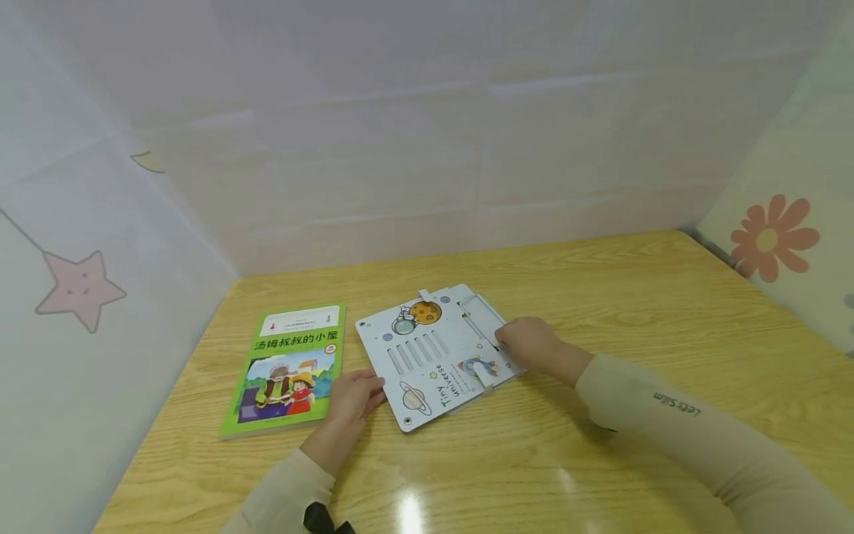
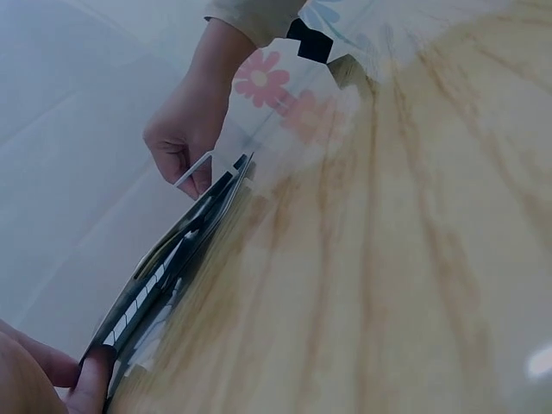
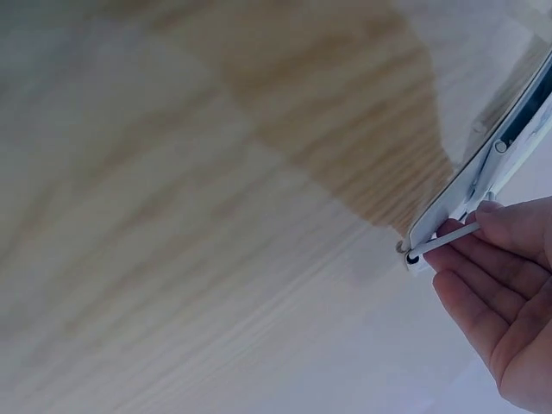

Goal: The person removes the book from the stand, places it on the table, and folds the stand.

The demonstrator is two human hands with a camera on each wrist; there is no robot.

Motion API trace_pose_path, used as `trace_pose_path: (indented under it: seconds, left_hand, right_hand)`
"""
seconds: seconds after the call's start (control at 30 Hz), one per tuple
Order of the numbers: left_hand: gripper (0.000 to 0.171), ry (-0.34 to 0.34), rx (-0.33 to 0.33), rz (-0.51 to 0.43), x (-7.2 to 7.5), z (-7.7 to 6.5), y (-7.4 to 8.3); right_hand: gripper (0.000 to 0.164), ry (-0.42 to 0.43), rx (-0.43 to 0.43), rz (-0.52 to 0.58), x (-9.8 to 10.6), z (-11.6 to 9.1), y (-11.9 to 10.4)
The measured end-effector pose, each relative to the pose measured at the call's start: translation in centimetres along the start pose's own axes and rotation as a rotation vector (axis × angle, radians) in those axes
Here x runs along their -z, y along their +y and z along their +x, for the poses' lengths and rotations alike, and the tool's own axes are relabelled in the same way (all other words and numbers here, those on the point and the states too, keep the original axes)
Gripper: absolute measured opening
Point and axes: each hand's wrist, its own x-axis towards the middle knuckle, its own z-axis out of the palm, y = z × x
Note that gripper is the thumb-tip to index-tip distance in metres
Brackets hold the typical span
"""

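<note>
A flat white book stand [image 1: 457, 341], printed with planets, an astronaut and the words "Tiny universe", lies turned at an angle on the table. My left hand [image 1: 353, 397] grips its left edge; in the left wrist view the thumb and a finger [image 2: 56, 366] close on that edge. At the opposite side is my right hand [image 1: 537, 345]. The right wrist view shows its thumb and fingers pinching a thin white rod [image 3: 448, 240] that joins the stand's corner. Seen edge-on, the stand has layered panels with a narrow dark gap between them.
To the left of the stand, a green picture book [image 1: 287, 371] with a cartoon cover lies flat, close beside my left hand. The wooden table [image 1: 640, 297] extends to the right. Pale printed cloth [image 1: 427, 148] hangs at the back and sides.
</note>
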Motion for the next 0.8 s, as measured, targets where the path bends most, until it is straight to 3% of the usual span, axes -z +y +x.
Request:
trace_pose_path:
  seconds: [0.37,0.6,0.8]
  left_hand:
    - [0.032,0.01,0.01,0.032,-0.2,0.3,0.2]
    - [0.028,0.041,0.001,0.108,-0.6,1.0,0.8]
    - [0.029,0.071,0.0,0.202,-0.5,1.8,1.3]
  right_hand:
    - [0.021,0.02,-0.011,0.02,0.2,-0.4,0.1]
    - [0.021,0.083,0.005,0.007,0.1,-1.0,0.0]
    - [0.023,0.079,-0.008,0.023,0.1,-1.1,-0.4]
